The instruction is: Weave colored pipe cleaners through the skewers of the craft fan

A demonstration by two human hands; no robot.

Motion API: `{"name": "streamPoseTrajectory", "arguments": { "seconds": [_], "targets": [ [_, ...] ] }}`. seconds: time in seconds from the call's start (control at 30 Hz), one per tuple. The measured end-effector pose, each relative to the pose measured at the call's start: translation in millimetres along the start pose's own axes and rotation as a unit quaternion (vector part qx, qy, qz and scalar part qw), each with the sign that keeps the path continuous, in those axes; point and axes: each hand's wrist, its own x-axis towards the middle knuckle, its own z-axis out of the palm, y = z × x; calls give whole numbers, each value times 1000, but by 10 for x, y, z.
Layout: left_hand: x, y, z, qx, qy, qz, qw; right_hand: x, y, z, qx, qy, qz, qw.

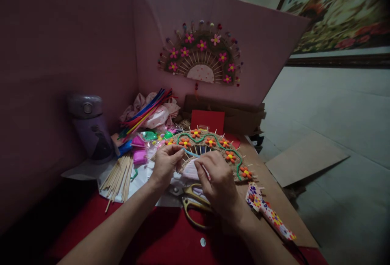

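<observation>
A thin light-blue strip is stretched between my two hands. My left hand pinches its left end, and my right hand pinches it on the right. Beneath and behind them lies a half-round fan of sticks and twine, with orange clay flowers, a wavy green strip and a pale half-circle at its base. My right hand partly covers this fan. Gold-handled scissors lie just below my hands.
Wooden sticks, a bottle, clay packets and coloured pipe cleaners are on the left. A flower-patterned glue gun lies right on cardboard. A finished fan hangs on the pink board.
</observation>
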Motion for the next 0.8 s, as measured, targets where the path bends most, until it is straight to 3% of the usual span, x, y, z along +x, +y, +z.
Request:
{"name": "streamPoseTrajectory", "arguments": {
  "seconds": [0.17, 0.27, 0.5, 0.67, 0.8],
  "targets": [
    [-9, 68, 28, -34, 9, 14, 999, -347, -167, -42, -114, -218, 4, 969],
    [-27, 81, 41, -39, -8, 18, 999, -517, -119, 10, -127, -290, 24, 948],
    [-20, 105, 27, -44, -37, 26, 998, -468, -103, -51, -76, -315, 14, 946],
    [15, 176, -6, -52, -20, 72, 996, -375, -73, 6, -56, -348, 82, 932],
    [52, 251, -63, -74, 16, 105, 992, -331, -28, -17, 35, -353, 86, 931]
  ]
}}
